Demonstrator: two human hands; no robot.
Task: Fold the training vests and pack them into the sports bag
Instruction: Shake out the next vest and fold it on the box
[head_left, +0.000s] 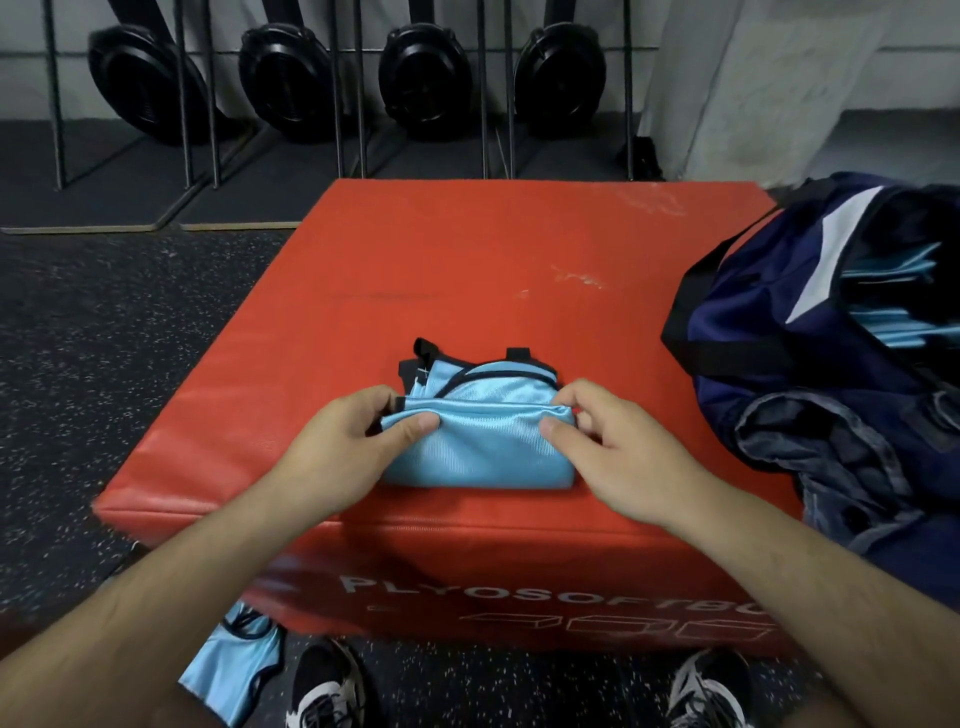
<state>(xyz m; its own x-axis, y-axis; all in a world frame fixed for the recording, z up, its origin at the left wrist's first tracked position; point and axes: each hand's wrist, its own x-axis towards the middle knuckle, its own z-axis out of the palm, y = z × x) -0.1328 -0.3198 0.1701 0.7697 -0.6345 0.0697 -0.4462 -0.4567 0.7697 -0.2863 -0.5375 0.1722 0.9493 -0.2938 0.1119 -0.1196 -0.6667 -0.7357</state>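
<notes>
Head view: your left hand (358, 441) and right hand (602, 441) pinch the folded edge of the blue vest (480, 447) on the red box (467, 270), bag (810, 332) at right; loosen either pinch and the slick layers probably slide apart.

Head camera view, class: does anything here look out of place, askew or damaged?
One light-blue vest lies crumpled on the floor beside the red box, away from the vest both hands are folding. The box top has pale scuff marks.
</notes>
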